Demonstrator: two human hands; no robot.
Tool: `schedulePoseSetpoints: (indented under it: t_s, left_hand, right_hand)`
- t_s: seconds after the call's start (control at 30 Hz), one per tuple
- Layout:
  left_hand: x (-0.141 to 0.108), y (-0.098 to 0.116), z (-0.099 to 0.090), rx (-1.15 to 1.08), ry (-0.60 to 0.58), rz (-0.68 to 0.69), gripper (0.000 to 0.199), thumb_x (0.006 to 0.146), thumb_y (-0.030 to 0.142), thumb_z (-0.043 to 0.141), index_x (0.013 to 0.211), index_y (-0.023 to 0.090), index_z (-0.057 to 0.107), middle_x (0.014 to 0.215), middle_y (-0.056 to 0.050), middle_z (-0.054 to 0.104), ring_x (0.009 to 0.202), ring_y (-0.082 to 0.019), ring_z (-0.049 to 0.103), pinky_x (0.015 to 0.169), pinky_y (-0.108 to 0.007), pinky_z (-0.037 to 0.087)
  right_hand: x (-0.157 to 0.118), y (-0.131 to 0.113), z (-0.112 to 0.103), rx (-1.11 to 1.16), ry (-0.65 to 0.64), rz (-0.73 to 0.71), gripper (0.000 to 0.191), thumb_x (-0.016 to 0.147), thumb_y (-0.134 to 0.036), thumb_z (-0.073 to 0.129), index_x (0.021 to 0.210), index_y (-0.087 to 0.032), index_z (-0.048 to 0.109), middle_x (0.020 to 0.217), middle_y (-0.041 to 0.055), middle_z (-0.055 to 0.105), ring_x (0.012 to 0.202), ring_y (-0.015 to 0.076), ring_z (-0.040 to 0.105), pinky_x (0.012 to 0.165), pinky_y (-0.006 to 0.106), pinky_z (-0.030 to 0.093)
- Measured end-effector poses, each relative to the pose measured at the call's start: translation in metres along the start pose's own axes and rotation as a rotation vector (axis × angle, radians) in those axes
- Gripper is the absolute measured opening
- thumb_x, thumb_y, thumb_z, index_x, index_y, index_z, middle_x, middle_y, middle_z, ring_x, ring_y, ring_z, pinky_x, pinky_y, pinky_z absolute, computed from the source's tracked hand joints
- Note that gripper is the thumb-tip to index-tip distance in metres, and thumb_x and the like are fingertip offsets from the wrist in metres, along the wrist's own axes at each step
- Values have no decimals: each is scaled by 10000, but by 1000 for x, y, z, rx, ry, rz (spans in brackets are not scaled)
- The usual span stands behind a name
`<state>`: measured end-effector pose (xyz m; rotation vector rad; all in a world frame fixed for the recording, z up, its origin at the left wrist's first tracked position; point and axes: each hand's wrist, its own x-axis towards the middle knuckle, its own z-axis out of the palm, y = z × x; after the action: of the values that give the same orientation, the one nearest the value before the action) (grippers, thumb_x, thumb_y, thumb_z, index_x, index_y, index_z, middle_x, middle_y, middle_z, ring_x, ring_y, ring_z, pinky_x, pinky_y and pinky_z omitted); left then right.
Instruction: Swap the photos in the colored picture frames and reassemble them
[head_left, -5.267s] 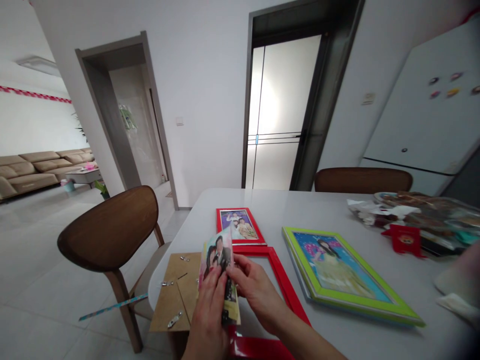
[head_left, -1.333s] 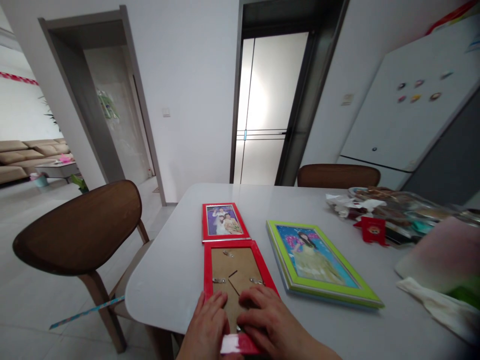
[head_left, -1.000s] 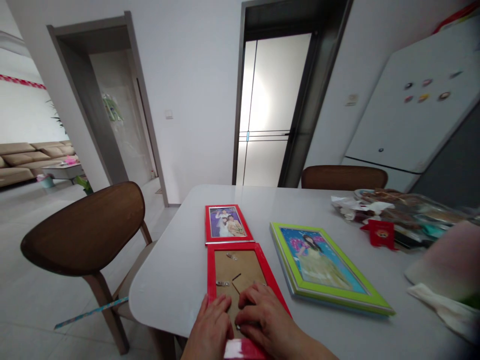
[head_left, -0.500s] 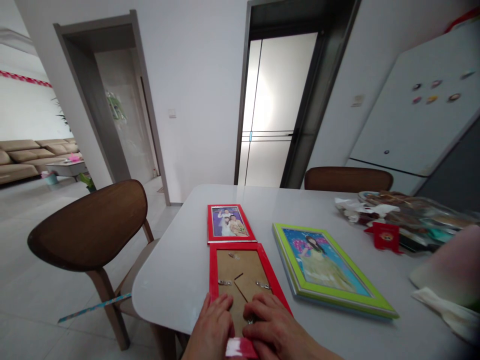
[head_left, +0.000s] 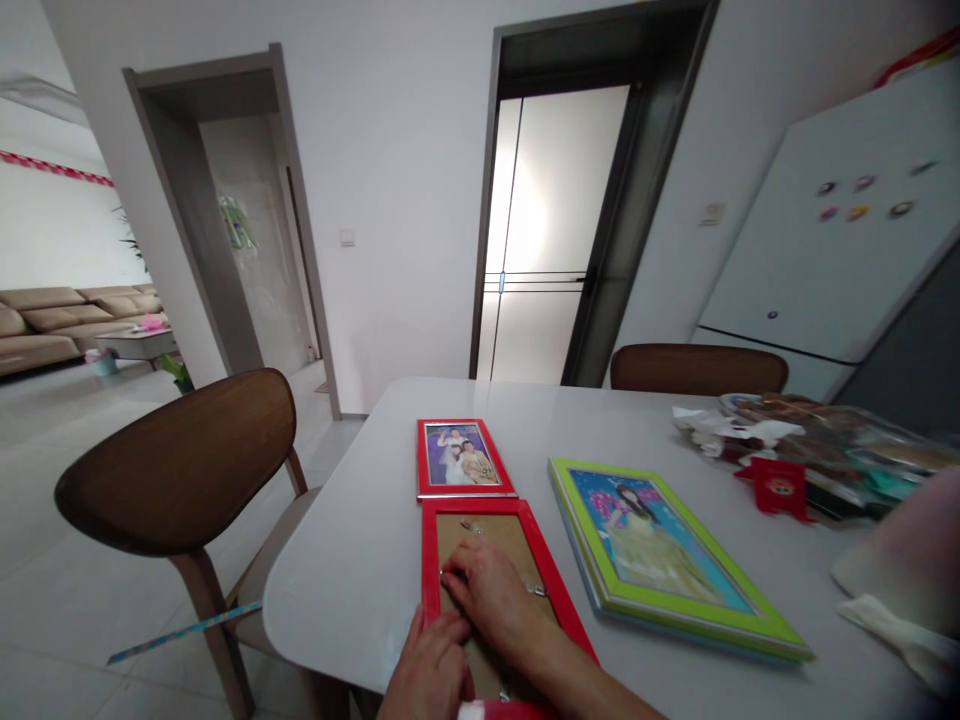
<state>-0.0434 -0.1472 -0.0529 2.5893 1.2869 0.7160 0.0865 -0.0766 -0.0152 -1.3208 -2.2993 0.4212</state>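
Note:
A red picture frame point(head_left: 536, 535) lies face down on the table, its brown backing board point(head_left: 501, 527) up. My right hand point(head_left: 491, 595) is over the board, thumb and fingertips closed at the metal clip on the left inner edge, which they mostly hide. My left hand point(head_left: 433, 668) grips the frame's lower left side with bent fingers. Another metal clip point(head_left: 537, 590) shows on the right edge and a metal clip point(head_left: 471, 525) at the top. A pink and white thing point(head_left: 510, 711), not clear in kind, shows at the bottom edge.
Beyond lies a red-framed photo point(head_left: 459, 457), touching the face-down frame. To the right is a green-framed photo point(head_left: 660, 545). Bagged items point(head_left: 825, 430) and a red card point(head_left: 780, 490) sit farther right on the white table point(head_left: 337, 580). A brown chair point(head_left: 180, 460) stands left.
My right hand has moved up and left from the lower part of the backing board to the left clip. My left hand has shifted slightly down. The view has tilted up a little.

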Motion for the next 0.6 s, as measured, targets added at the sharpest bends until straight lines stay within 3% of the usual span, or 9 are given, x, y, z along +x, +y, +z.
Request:
schedulePoseSetpoints:
  t_s: [0.2, 0.33, 0.6]
  left_hand:
    - [1, 2, 3, 35, -10, -31, 89, 775, 151, 490, 737, 199, 555, 1124, -67, 573, 1081, -196, 480, 948, -438, 333]
    - [0, 3, 8, 51, -11, -47, 93, 775, 164, 491, 719, 202, 555, 1126, -59, 573, 1075, -204, 486, 936, -454, 343]
    - [-4, -2, 8, 87, -16, -10, 88, 769, 173, 494, 740, 216, 565, 1111, -44, 586, 1046, -196, 514, 931, -394, 381]
  right_hand:
    - [-2, 5, -6, 64, -19, -64, 156, 739, -203, 509, 636, -199, 626, 693, -8, 587, 715, 114, 507, 674, 218, 358]
    - [17, 25, -11, 32, 86, 113, 162, 752, -221, 472, 754, -176, 628, 787, 34, 618, 742, 136, 537, 657, 227, 365]
    - [43, 52, -4, -55, 172, 313, 127, 728, -260, 508, 719, -153, 575, 727, 76, 625, 693, 184, 560, 587, 260, 343]
